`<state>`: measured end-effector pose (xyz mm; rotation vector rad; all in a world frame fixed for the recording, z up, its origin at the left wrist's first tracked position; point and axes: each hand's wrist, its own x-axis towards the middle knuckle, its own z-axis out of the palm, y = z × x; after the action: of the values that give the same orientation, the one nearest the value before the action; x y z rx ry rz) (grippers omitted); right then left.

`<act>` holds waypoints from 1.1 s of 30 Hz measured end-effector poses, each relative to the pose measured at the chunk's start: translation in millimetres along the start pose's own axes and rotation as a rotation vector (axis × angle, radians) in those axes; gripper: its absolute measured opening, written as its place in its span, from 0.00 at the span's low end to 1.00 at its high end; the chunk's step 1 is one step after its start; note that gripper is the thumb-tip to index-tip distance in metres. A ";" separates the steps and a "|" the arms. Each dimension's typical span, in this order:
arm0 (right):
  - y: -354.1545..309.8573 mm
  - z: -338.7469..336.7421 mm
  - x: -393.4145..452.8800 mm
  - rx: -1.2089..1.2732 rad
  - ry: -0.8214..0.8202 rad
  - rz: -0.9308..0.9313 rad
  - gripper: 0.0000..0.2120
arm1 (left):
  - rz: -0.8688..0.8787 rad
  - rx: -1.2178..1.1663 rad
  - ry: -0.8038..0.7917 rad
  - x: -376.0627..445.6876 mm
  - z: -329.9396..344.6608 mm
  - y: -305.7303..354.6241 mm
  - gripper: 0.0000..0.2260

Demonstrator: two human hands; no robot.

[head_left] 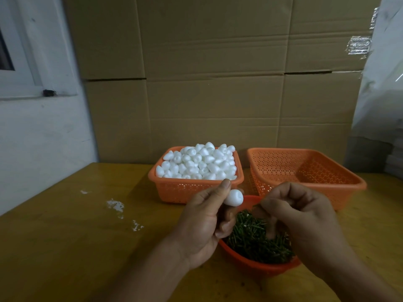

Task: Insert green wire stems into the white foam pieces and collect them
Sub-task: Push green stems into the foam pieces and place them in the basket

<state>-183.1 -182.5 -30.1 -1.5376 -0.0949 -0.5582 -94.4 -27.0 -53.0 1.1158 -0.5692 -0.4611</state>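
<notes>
Head view: the left hand [204, 223] pinches one white foam egg-shaped piece [233, 197], the right hand [298, 216] seemingly pinches a thin green wire stem [254, 206], unjoined; the perforated orange collecting basket [305, 171] at the desk's far edge holds nothing.

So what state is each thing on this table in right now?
Left basket: heaped with foam pieces.
Right basket: looks empty.
Round bowl: holds green stems.
Left hand: pinches one foam piece.
Right hand: fingers curled over the stems; grip unclear.
</notes>
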 end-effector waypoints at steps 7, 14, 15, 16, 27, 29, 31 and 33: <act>2.0 4.6 -0.4 0.153 -0.007 0.011 0.07 | 0.022 0.016 -0.010 -1.0 -0.2 1.2 0.14; 5.2 6.1 -3.0 0.065 -0.056 -0.014 0.10 | 0.027 0.025 -0.017 -1.9 0.4 1.3 0.14; 5.2 6.4 -3.4 0.046 -0.053 -0.027 0.09 | 0.028 0.027 -0.018 -2.0 0.4 1.4 0.14; 5.3 6.9 -3.6 0.031 -0.049 -0.042 0.09 | 0.028 0.030 -0.018 -2.1 0.5 1.4 0.14; 6.9 13.5 -9.3 -0.273 0.028 -0.334 0.02 | 0.049 0.091 0.030 -2.8 1.6 1.6 0.15; 8.2 13.2 -10.2 -0.311 0.027 -0.382 0.01 | 0.051 0.096 0.034 -3.3 1.5 1.6 0.15; 8.9 12.8 -10.4 -0.334 0.020 -0.407 0.02 | 0.052 0.098 0.034 -3.6 1.5 1.8 0.15; 9.2 12.5 -10.4 -0.331 0.015 -0.414 0.03 | 0.053 0.100 0.036 -3.8 2.1 2.0 0.16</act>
<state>-185.0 -168.2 -42.0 -1.8482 -0.3275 -0.9498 -98.5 -25.4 -51.2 1.1993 -0.5942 -0.3689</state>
